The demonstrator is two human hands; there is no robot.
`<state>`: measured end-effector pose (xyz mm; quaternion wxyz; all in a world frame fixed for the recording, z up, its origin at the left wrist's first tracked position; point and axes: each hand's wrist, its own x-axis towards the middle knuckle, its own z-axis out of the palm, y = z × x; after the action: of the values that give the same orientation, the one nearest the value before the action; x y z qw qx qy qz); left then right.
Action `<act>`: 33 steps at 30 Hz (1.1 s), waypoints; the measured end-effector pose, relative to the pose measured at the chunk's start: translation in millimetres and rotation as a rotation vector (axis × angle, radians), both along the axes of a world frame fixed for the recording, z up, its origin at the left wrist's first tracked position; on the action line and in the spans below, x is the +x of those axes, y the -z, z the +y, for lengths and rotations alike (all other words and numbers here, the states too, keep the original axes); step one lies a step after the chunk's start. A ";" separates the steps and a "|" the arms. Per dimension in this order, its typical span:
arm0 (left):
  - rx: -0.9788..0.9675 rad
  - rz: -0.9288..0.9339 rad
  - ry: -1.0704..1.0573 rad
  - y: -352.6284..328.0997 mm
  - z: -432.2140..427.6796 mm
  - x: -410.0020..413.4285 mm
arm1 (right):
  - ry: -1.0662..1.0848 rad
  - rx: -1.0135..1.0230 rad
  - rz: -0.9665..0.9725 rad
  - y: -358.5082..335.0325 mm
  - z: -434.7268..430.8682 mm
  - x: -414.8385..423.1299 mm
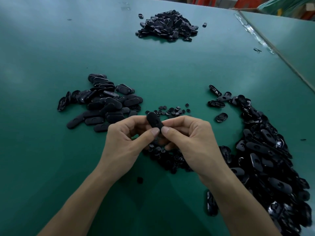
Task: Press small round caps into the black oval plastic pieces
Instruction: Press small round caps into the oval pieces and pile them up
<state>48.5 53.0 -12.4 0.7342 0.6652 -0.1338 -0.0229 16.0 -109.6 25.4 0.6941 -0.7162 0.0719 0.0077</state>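
Two hands meet above the middle of the green counter point(51, 48), sharing one black oval piece point(153, 120) held clear of the surface. Its long axis runs from the far left down toward the near right. The rounded far end sticks up free and the near end is covered by the two thumbs. The face turned to the camera is matte black and smooth, with a faint curved mark near its middle. The left hand point(129, 140) pinches it from the left and the right hand point(192, 140) from the right. The fingers point(154, 132) of both are curled and clamped on the piece, thumb tips almost touching. Small round caps point(170, 110) lie scattered just beyond the hands, with more heaped beneath them. To the left sits a left pile point(102, 103) of oval pieces, mostly smooth side up. A larger, glossier right heap point(264, 159) curves along the right edge, and a far mound point(167, 25) rests well apart at the far side.
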 end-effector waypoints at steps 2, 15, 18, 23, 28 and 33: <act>0.020 -0.005 -0.012 0.9 -0.6 0.1 | -0.031 -0.088 0.009 0.3 -0.5 0.0; -0.016 -0.031 -0.190 0.4 -1.4 6.6 | -0.181 -1.035 -0.033 5.3 -0.3 8.0; -0.012 -0.031 -0.210 1.0 -0.6 7.7 | -0.204 -1.095 -0.023 6.7 5.0 10.6; 0.012 -0.016 -0.239 2.5 2.4 7.9 | -0.194 -1.063 -0.009 8.2 5.2 13.6; -0.020 -0.007 -0.254 4.7 3.0 8.4 | -0.164 -1.025 0.018 10.1 3.8 16.5; -0.035 0.003 -0.269 5.4 2.3 9.1 | -0.167 -1.002 0.088 9.8 2.1 20.6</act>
<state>57.6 55.3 -17.8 0.7422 0.6643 -0.0423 0.0771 36.6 -107.5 15.7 0.2587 -0.9635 0.0383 0.0578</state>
